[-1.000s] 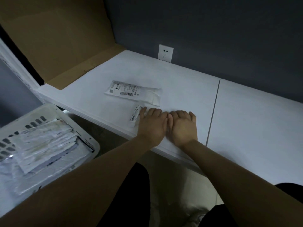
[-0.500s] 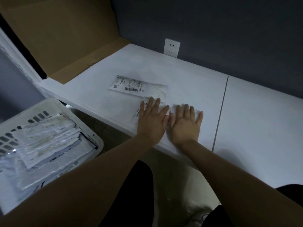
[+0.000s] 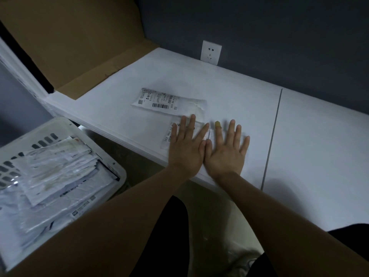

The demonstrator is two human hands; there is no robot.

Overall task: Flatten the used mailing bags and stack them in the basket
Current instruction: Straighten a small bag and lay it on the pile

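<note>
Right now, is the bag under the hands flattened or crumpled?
Flattened, where visible: left hand presses the bag onto the table, fingers straight, right hand alongside.

We seem to be in a plain indoor packing or sorting corner. A white table (image 3: 219, 86) stands against a dark grey wall (image 3: 279, 37) with a socket (image 3: 211, 52). A cardboard sheet (image 3: 75, 41) is propped at its left end, and a white plastic basket (image 3: 61, 125) of mailing bags (image 3: 60, 172) sits beside it. Home or office, we cannot tell.

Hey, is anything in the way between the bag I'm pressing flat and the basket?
Nothing visible does. The pressed bag lies at the front edge of the table under the left hand and right hand; the basket sits lower left, open on top. The second bag lies farther back, off that path.
</note>
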